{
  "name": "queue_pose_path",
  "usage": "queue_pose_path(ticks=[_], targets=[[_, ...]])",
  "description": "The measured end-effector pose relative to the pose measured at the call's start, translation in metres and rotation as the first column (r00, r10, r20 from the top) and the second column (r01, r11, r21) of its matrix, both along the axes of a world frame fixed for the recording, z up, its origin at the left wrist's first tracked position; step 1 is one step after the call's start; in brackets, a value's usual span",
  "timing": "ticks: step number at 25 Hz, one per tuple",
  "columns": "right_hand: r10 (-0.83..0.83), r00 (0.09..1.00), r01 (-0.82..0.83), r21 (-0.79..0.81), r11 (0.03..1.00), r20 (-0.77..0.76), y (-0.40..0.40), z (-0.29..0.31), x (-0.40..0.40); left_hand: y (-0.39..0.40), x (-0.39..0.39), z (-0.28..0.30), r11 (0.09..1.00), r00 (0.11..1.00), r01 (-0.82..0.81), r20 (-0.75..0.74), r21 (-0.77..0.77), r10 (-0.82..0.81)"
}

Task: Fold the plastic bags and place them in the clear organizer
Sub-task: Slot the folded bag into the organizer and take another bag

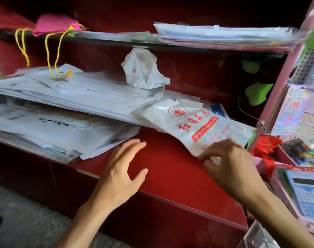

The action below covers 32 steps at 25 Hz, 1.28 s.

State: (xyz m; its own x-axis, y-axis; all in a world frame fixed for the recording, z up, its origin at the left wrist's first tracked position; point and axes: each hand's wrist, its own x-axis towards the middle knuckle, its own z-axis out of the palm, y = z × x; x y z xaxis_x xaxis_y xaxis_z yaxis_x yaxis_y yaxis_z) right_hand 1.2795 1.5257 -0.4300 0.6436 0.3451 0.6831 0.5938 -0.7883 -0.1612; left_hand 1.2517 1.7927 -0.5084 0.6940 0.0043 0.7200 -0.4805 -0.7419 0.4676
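Observation:
A white plastic bag with red printed characters [201, 127] lies flat on the red shelf, sticking out from under a stack of bags toward the right. My right hand [229, 163] pinches its near lower edge with curled fingers. My left hand [124, 169] hovers over the bare red shelf surface [161, 172], fingers spread and straight, holding nothing. A crumpled white plastic bag [143, 68] sits on top of the stack further back. A clear organizer wall [254, 235] shows at the bottom right corner.
Stacks of flat white bags and envelopes [59, 108] fill the shelf's left half. An upper shelf [224, 36] holds more clear packets and a pink pouch [57, 24] with yellow cords. A calculator [306, 190] and stationery stand at the right, beside a red ribbon [265, 149].

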Motion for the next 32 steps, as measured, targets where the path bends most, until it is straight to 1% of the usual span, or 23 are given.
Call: queue_pose_path(ticks=[2,4,5,6,7,8,10,12,14,16,17,19,20,21,22,24,25,26,27,28,30,31,32], targets=[[0.179,0.954,-0.196,-0.05,0.979,-0.239,0.0,0.002,-0.03,-0.011,-0.009,0.013,0.986,0.994,-0.015,0.107,0.169,-0.003],[0.389,0.758,-0.423,0.06,0.904,-0.523,-0.004,0.013,-0.049,-0.029,-0.016,0.018,0.947,0.983,-0.038,0.182,0.319,-0.022],[0.464,0.666,-0.471,0.154,0.869,-0.584,-0.008,0.02,-0.054,-0.038,-0.017,0.018,0.937,0.974,-0.04,0.221,0.348,-0.041],[0.523,0.611,-0.485,0.241,0.841,-0.594,-0.013,0.026,-0.056,-0.045,-0.017,0.018,0.937,0.965,-0.025,0.254,0.348,-0.068],[0.566,0.598,-0.479,0.314,0.82,-0.567,-0.018,0.03,-0.055,-0.049,-0.016,0.019,0.946,0.962,0.019,0.251,0.323,-0.105],[0.588,0.618,-0.454,0.374,0.809,-0.522,-0.023,0.033,-0.051,-0.05,-0.016,0.018,0.957,0.971,0.085,0.191,0.276,-0.142],[0.561,0.705,-0.336,0.493,0.803,-0.434,-0.036,0.029,-0.037,-0.048,-0.016,0.016,0.971,0.977,0.206,-0.079,0.123,-0.197],[0.503,0.775,-0.192,0.616,0.764,-0.382,-0.051,0.021,-0.021,-0.042,-0.016,0.012,0.965,0.91,0.26,-0.324,-0.04,-0.258],[0.439,0.822,-0.074,0.697,0.713,-0.362,-0.068,0.011,-0.007,-0.035,-0.011,0.007,0.968,0.908,0.24,-0.335,-0.075,-0.251],[0.366,0.86,-0.004,0.712,0.702,-0.356,-0.082,-0.002,0.003,-0.029,-0.003,0.004,0.975,0.922,0.19,-0.321,-0.116,-0.218],[0.321,0.88,0.016,0.697,0.717,-0.35,-0.088,-0.009,0.006,-0.026,0.001,0.004,0.973,0.926,0.163,-0.315,-0.166,-0.209],[0.22,0.918,0.02,0.595,0.804,-0.328,-0.099,-0.021,0.011,-0.016,0.007,0.005,0.954,0.918,0.157,-0.318,-0.254,-0.236],[0.202,0.917,0.001,0.506,0.862,-0.345,-0.102,-0.025,0.012,-0.01,0.008,0.007,0.944,0.886,0.177,-0.371,-0.279,-0.276],[0.213,0.889,-0.035,0.403,0.914,-0.405,-0.104,-0.03,0.012,-0.006,0.008,0.011,0.934,0.818,0.208,-0.473,-0.289,-0.328],[0.227,0.836,-0.086,0.29,0.953,-0.499,-0.103,-0.035,0.012,-0.002,0.006,0.015,0.93,0.698,0.266,-0.616,-0.252,-0.366],[0.228,0.71,-0.19,0.13,0.973,-0.666,-0.098,-0.044,0.009,-0.002,-0.001,0.022,0.898,0.363,0.419,-0.882,-0.133,-0.3],[0.256,0.663,-0.238,0.126,0.963,-0.703,-0.095,-0.046,0.007,-0.005,-0.004,0.023,0.882,0.238,0.457,-0.939,-0.117,-0.248],[0.282,0.641,-0.265,0.138,0.954,-0.714,-0.093,-0.047,0.007,-0.006,-0.004,0.023,0.882,0.187,0.455,-0.956,-0.121,-0.227],[0.296,0.642,-0.284,0.139,0.949,-0.707,-0.09,-0.048,0.008,-0.008,-0.004,0.024,0.905,0.207,0.404,-0.95,-0.134,-0.233],[0.29,0.663,-0.303,0.108,0.947,-0.69,-0.088,-0.051,0.01,-0.01,-0.003,0.022,0.936,0.302,0.327,-0.925,-0.127,-0.231],[0.245,0.717,-0.33,-0.008,0.944,-0.652,-0.083,-0.063,0.015,-0.014,0.004,0.015,0.989,0.611,0.125,-0.78,-0.075,-0.136],[0.231,0.732,-0.336,-0.045,0.941,-0.641,-0.08,-0.072,0.017,-0.022,0.006,0.011,0.996,0.734,0.05,-0.674,-0.074,-0.087],[0.23,0.735,-0.342,-0.056,0.938,-0.638,-0.079,-0.082,0.018,-0.033,0.007,0.004,0.997,0.794,0.046,-0.603,-0.061,-0.073]])
